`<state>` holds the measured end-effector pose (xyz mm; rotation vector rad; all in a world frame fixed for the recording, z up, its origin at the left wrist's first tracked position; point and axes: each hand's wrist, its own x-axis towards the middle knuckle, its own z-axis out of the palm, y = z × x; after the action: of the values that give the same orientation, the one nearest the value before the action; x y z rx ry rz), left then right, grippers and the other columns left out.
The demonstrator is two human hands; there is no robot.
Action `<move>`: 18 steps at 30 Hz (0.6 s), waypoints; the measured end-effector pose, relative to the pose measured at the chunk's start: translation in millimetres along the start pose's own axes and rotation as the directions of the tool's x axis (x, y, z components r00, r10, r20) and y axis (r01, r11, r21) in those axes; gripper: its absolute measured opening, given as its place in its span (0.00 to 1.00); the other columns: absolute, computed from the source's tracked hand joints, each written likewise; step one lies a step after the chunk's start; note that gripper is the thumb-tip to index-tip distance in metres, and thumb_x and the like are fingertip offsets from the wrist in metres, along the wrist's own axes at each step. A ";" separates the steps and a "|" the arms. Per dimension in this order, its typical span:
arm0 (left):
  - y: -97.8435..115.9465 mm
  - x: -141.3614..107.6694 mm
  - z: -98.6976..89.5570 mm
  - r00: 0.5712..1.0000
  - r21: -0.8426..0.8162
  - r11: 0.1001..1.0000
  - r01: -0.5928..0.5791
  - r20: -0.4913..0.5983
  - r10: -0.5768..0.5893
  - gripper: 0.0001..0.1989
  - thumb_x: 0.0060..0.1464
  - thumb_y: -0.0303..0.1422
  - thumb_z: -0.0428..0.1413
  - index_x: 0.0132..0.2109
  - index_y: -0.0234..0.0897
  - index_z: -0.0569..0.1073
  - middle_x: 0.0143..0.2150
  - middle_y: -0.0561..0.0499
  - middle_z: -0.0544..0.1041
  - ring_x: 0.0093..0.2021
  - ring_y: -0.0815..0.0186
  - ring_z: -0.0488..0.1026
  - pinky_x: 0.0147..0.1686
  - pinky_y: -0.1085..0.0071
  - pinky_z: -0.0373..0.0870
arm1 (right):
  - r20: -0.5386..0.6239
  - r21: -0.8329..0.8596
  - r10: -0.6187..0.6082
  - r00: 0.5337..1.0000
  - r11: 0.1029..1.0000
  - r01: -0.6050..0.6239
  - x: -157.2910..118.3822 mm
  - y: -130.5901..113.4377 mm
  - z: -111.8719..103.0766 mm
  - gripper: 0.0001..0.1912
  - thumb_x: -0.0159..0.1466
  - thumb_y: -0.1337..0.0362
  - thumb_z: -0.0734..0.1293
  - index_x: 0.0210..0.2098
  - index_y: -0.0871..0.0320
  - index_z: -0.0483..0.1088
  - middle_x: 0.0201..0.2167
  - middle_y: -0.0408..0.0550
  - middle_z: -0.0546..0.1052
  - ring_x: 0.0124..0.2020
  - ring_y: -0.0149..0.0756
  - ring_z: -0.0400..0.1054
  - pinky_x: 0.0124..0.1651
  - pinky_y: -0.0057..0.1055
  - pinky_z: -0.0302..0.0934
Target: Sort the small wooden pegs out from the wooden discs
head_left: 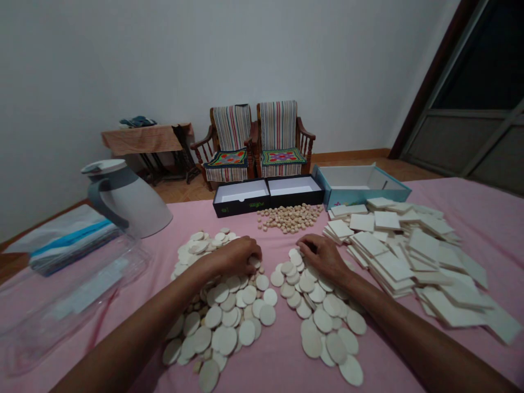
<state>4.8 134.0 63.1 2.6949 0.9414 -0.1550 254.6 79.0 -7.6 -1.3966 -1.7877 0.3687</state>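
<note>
My left hand (242, 255) is closed, its curled fingers on a pale round wooden disc (254, 262) at the right edge of the left pile. Thin wooden discs (226, 339) of this pile lie loosely over one another, with some small wooden pieces (197, 367) among them. My right hand (323, 255) reaches over the top of a second pile of wooden discs (322, 319). Its thumb and fingers are drawn together beside the uppermost discs; whatever they grip is hidden.
Small wooden pieces (290, 218) lie heaped before a black open box (241, 205) and a light-blue box (360, 195). Square wooden tiles (393, 267) spread at right. A grey-white jug (137, 204) and clear plastic packaging (77, 305) stand left on the pink cloth (282, 355).
</note>
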 end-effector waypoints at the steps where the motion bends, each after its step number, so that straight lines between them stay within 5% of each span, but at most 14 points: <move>1: 1.8 -0.4 -2.2 1.000 -0.009 1.000 0.010 -0.018 -0.010 0.13 0.44 0.25 0.62 0.41 0.36 0.79 0.39 0.46 0.79 0.41 0.60 0.73 0.41 0.70 0.68 | 0.000 0.000 0.001 1.000 1.000 -0.001 0.0 -0.2 -0.1 0.11 0.62 0.66 0.61 0.30 0.59 0.74 0.27 0.46 0.77 0.29 0.34 0.68 0.33 0.28 0.57; 7: 21.5 -6.9 -12.2 0.985 -0.365 0.927 -0.090 -0.170 0.029 0.12 0.54 0.33 0.58 0.46 0.35 0.74 0.42 0.48 0.78 0.38 0.66 0.74 0.36 0.74 0.69 | -0.011 -0.002 -0.007 1.000 1.000 0.007 0.3 -0.8 -0.1 0.10 0.62 0.66 0.62 0.29 0.59 0.74 0.26 0.45 0.76 0.28 0.33 0.68 0.32 0.28 0.57; 11: 35.1 -13.6 -6.4 0.997 -0.156 0.986 -0.056 -0.066 0.047 0.07 0.51 0.30 0.60 0.40 0.36 0.76 0.35 0.49 0.77 0.34 0.65 0.73 0.33 0.73 0.65 | -0.009 -0.005 -0.007 1.000 1.000 0.007 0.4 0.3 -0.1 0.10 0.62 0.66 0.62 0.29 0.59 0.74 0.26 0.46 0.76 0.28 0.33 0.68 0.32 0.28 0.57; 18: 45.1 -20.8 10.6 1.000 0.054 0.998 0.017 0.012 -0.018 0.11 0.45 0.29 0.63 0.39 0.39 0.76 0.39 0.48 0.75 0.38 0.61 0.72 0.33 0.72 0.64 | -0.005 0.002 -0.014 1.000 1.000 0.014 0.0 -0.1 -1.9 0.11 0.62 0.65 0.61 0.29 0.59 0.74 0.26 0.46 0.77 0.28 0.34 0.68 0.32 0.28 0.58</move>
<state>16.6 84.7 67.2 2.7324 0.9708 -0.2039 256.0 78.4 -6.4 -1.3815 -1.7920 0.3593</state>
